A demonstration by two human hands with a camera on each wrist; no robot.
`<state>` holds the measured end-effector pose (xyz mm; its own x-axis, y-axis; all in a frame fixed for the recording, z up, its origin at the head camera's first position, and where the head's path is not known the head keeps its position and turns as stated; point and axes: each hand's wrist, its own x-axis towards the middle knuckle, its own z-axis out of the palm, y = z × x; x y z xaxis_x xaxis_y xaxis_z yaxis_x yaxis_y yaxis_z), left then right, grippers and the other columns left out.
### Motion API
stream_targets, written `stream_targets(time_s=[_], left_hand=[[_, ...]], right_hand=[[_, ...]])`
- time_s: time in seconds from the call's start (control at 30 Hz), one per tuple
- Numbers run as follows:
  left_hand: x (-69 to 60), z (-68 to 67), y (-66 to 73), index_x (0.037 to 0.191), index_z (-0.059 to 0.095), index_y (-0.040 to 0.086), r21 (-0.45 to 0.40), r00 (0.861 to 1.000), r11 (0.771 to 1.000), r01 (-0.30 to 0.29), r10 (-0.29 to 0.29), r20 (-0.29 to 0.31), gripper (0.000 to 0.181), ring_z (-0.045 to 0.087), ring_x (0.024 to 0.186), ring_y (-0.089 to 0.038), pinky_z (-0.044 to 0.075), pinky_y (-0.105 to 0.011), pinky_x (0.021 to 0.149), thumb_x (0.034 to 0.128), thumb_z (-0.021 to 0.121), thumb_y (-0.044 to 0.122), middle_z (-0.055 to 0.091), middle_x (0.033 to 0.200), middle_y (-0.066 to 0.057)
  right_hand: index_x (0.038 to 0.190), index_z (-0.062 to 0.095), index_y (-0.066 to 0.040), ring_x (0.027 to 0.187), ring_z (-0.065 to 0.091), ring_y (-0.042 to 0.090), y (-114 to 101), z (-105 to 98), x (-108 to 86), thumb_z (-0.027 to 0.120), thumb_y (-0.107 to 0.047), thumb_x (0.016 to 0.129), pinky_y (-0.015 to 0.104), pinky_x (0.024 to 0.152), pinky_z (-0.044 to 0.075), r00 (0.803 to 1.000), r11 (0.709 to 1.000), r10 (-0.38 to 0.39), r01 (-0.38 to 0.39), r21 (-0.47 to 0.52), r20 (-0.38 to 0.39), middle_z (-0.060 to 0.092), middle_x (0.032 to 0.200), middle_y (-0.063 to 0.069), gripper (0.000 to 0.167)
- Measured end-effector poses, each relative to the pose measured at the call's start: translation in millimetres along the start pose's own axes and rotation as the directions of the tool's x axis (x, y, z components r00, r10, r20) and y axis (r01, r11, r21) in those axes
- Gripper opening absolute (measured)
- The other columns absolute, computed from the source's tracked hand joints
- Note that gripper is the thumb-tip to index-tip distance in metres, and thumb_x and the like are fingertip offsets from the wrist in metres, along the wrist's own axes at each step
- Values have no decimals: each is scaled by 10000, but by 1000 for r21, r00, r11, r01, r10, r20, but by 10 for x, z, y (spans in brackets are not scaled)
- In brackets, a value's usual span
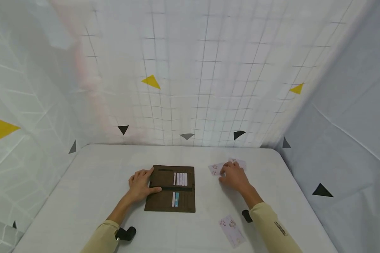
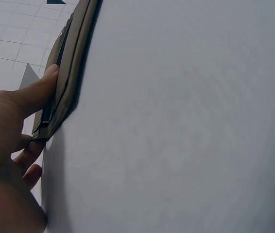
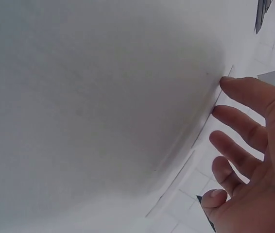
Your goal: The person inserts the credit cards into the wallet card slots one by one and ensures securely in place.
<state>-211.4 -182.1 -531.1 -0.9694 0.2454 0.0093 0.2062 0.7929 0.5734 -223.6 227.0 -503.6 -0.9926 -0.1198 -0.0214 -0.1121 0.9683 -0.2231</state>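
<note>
A brown wallet lies unfolded on the table, light cards and a blue card in its slots. My left hand rests at its left side. In the left wrist view the thumb lies straight on the wallet, other fingers at its edge. To the right, my right hand touches a pale pink printed slip, a second slip partly behind the fingers. In the right wrist view, thumb and index tips touch the thin slip, apart from each other.
Nearer the front edge lies another pink flower-printed slip, left of the right forearm. The white table is enclosed by pale sheets at the back and both sides. Each wrist carries a black camera mount.
</note>
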Motion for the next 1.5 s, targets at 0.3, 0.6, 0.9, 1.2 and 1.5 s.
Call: stream_targets(time_s=[0.3, 0.6, 0.9, 1.2, 1.5], left_hand=[[9, -2, 10, 1568, 340, 65, 4, 1000, 1000, 9, -9, 7, 1041, 288, 1380, -425, 135, -665, 1088, 784, 806, 565, 453, 1450, -196], [36, 24, -41, 1570, 339, 72, 21, 1000, 1000, -2, 2, -8, 1061, 290, 1381, -419, 144, -662, 1079, 773, 797, 601, 465, 1441, -182], [26, 56, -18, 1570, 338, 68, 26, 1000, 1000, 2, -2, 1, 1057, 285, 1385, -425, 144, -672, 1079, 775, 805, 584, 468, 1440, -182], [35, 50, -25, 1573, 331, 67, 10, 1000, 1000, -1, 1, -3, 1061, 274, 1392, -430, 132, -668, 1079, 777, 799, 591, 456, 1448, -194], [21, 32, -30, 1573, 329, 65, 7, 1000, 1000, -6, 6, -6, 1056, 274, 1388, -435, 129, -669, 1079, 782, 800, 581, 455, 1449, -196]], right_hand=[[1062, 743, -138, 1191, 553, 365, -4, -36, -93, 763, -305, 887, 650, 930, 433, 1000, 998, -28, 29, -51, 12, 677, 1236, 97, 243], [1219, 704, -127, 1209, 516, 388, 64, -46, -119, 780, -328, 875, 656, 921, 429, 998, 999, -44, 43, -14, -40, 631, 1279, 116, 405], [1375, 619, -96, 1282, 354, 435, 263, -69, -62, 799, -389, 849, 652, 1033, 338, 998, 997, -30, 26, 75, 59, 479, 1433, 173, 629], [1096, 679, -129, 1254, 352, 452, 311, -162, -2, 855, -459, 770, 652, 1016, 347, 990, 996, 12, -24, 87, 140, 472, 1395, 199, 496], [1046, 640, -87, 1049, 528, 292, 347, -106, 10, 861, -426, 773, 560, 914, 451, 988, 988, 4, -28, 152, 154, 595, 1113, 77, 489]])
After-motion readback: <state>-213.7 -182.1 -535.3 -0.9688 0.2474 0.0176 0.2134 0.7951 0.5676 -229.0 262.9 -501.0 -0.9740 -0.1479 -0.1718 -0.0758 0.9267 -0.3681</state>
